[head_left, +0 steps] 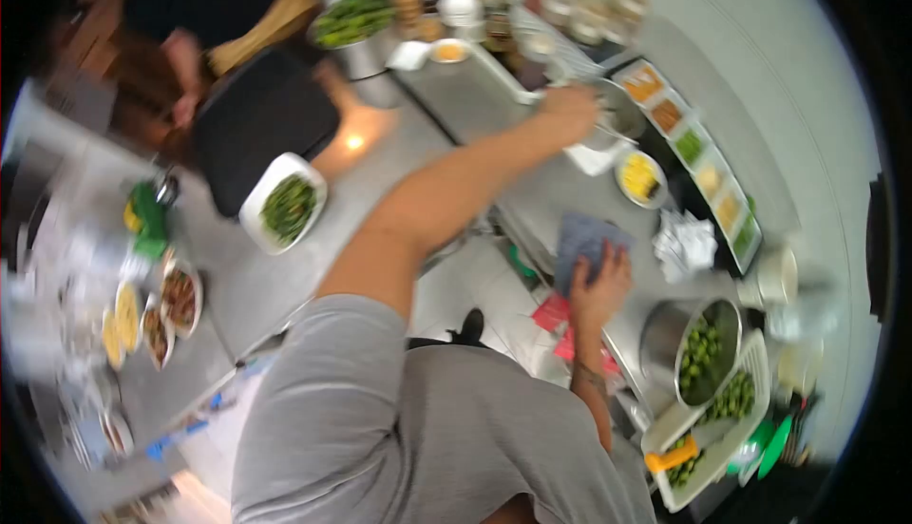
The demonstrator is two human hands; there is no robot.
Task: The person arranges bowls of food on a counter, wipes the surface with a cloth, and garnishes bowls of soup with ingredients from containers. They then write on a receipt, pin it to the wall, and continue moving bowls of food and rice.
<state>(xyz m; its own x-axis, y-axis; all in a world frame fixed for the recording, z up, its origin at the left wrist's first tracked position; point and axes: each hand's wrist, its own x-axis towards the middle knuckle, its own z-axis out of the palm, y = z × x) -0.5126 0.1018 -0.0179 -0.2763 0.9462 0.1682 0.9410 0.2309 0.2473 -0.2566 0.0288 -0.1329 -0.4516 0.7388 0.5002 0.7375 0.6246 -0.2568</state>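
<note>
My left hand [572, 114] is stretched far across the counter, its fingers curled at the near side of a metal pot [622, 111]. Blur hides whether they grip its rim or something else there. My right hand [602, 288] presses on a folded grey-blue cloth [581, 242] at the counter's edge, fingers bent over it. Between the two hands stands a small white bowl with yellow pieces and something dark [640, 178]. Beside the cloth lies a crumpled white paper or cloth [685, 244].
A black rack of garnish trays [708, 178] lines the wall. Right of me stand a steel pot of green vegetables [665, 343] and a white crate [676, 497]. On the left counter are a white dish of greens [255, 210] and several filled bowls. Another person [204, 11] stands across.
</note>
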